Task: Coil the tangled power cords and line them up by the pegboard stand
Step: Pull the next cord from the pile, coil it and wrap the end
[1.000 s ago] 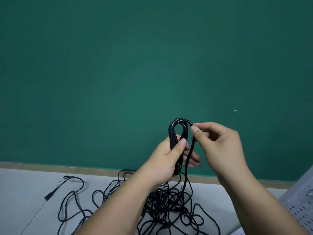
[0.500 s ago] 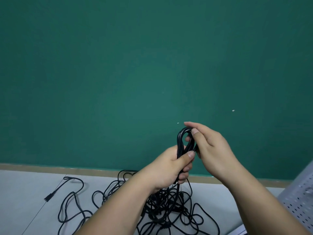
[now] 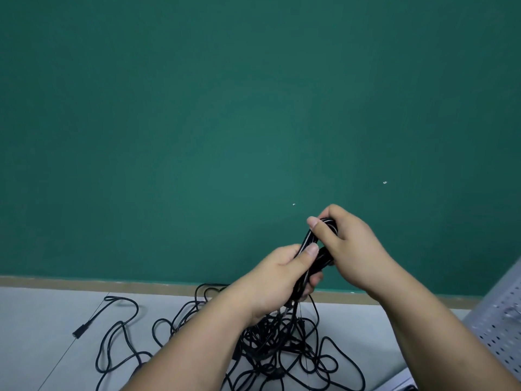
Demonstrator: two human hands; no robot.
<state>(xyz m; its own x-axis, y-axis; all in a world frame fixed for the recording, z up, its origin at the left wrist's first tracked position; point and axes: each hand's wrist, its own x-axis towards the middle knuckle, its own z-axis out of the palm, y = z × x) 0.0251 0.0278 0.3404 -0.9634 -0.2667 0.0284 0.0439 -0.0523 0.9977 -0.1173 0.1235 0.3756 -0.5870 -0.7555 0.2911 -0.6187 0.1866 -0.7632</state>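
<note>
Several loops of black cord make up the cord bundle, held upright between both hands. The left hand has fingers and thumb curled tight round its lower half, and the right hand pinches the upper bend with the thumb pressed across it. Below the left fingers, strands drop into the tangle of cords on the grey floor. A plug end lies far left of them. The pegboard stand sits low, right of the right fingers, and a green wall rises beyond.
</note>
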